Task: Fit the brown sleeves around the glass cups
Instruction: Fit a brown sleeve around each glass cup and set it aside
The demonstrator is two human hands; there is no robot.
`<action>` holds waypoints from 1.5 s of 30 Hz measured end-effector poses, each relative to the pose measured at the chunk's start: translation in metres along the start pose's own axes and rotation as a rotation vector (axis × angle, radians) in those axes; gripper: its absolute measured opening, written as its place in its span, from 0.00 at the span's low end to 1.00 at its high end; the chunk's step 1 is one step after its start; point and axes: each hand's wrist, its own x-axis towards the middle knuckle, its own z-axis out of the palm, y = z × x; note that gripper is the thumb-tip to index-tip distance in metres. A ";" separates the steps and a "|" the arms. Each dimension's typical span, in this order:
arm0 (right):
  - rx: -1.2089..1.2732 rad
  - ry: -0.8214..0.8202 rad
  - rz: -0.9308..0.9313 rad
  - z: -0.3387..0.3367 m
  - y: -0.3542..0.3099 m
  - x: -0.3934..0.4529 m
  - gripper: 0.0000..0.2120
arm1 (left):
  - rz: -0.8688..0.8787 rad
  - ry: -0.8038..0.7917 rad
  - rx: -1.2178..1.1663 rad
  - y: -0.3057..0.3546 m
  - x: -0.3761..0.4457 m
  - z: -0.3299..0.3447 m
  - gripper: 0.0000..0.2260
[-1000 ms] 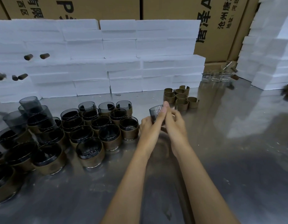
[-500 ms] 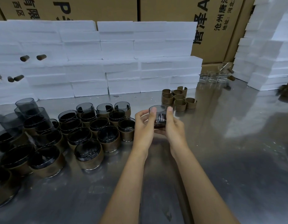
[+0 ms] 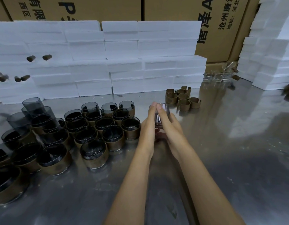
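Two hands, left hand (image 3: 147,127) and right hand (image 3: 169,125), press flat on ribbed glass cup (image 3: 162,113) at table centre, fingers straight. Spare brown sleeves (image 3: 182,99) far right. Advice: keep palms even, so sleeve seats square.

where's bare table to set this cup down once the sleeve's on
Bare steel table lies right of the hands, running from the loose brown sleeves toward the near edge. A narrow strip also separates the left hand from the sleeved cups. Crowded: the whole left side, packed with finished cups, and the back right corner by the clear glasses.
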 end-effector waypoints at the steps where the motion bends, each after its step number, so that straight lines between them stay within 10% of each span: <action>1: -0.004 -0.043 -0.002 0.000 0.000 0.000 0.35 | 0.007 -0.013 0.001 -0.001 0.001 -0.001 0.23; 8: -0.013 -0.131 -0.026 -0.003 -0.002 0.000 0.31 | 0.016 -0.024 0.068 0.001 0.003 -0.002 0.37; 21: -0.067 0.219 -0.168 -0.003 -0.001 0.003 0.22 | 0.151 0.138 0.036 -0.002 0.005 -0.001 0.10; 27: 0.009 0.292 -0.223 -0.009 0.002 0.007 0.14 | 0.048 0.114 0.068 0.001 0.003 -0.004 0.17; 34: 0.045 -0.024 0.029 -0.002 0.004 0.008 0.31 | -0.003 -0.044 0.036 -0.001 0.001 -0.002 0.24; 45: 0.014 0.253 -0.170 -0.011 -0.003 0.003 0.17 | 0.032 0.030 0.096 0.002 0.000 0.002 0.16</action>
